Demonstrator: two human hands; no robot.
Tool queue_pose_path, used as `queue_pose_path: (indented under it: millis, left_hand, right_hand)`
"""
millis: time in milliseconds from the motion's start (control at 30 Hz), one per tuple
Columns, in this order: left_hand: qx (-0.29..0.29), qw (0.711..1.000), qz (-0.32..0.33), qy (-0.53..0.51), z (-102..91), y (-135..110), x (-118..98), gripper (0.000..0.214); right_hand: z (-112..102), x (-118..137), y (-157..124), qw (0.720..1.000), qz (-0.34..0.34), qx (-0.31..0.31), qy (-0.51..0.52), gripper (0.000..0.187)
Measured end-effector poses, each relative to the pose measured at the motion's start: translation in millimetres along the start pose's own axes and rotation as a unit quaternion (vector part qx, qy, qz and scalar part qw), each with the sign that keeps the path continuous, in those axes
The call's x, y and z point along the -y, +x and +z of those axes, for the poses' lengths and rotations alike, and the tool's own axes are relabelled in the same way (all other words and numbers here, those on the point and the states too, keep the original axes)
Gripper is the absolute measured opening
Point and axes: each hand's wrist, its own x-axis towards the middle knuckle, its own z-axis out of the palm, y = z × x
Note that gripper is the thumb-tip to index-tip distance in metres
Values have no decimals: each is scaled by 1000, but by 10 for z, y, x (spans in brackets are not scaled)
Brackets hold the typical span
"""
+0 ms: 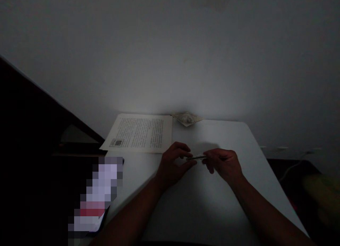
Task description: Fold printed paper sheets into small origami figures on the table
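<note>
Above the middle of the white table, a small folded piece of printed paper (pixel 197 157) is seen almost edge-on between my two hands. My left hand (pixel 175 161) pinches its left end between thumb and fingers. The fingers of my right hand (pixel 221 162) are closed on its right end. Beyond my hands, a diamond-shaped folded paper (pixel 186 118) with a printed picture lies at the table's back edge. To its left is a printed booklet or stack of pages (pixel 143 132), with a square code in its near left corner.
A phone with a lit, blurred-out screen (pixel 98 193) lies at the table's left edge. The white table (pixel 212 210) backs onto a pale wall (pixel 170 62). A pale cable (pixel 292 166) runs along the dark area at right. The lighting is dim.
</note>
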Motion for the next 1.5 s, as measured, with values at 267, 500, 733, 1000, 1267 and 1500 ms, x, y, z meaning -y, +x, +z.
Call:
queue_pose_path:
  millis: [267,500,733,1000,1267,1500]
  left_hand:
    - [-5,999,-38,-11,-6,-6,-3,11]
    - [-17,997,-71,-29,-20,-3,-22,14]
    - [11,989,-137,-45,-8,19,-47,18]
    - [63,980,-175,-73,-1,-4,-30,19]
    - [173,978,-112,-37,26,-24,-48,20]
    - [223,965,-112,-77,46,-20,-53,24]
  right_hand:
    - [13,22,-9,999,-1,42,10,18]
    - [79,50,-4,998,13,63,-11,21]
    - [85,80,-18,998,20,53,-30,24]
    - [29,156,-54,989,2,82,-124,39]
    - [69,121,-68,981,46,141,-125,38]
    - [94,105,-53,978,29,186,-92,37]
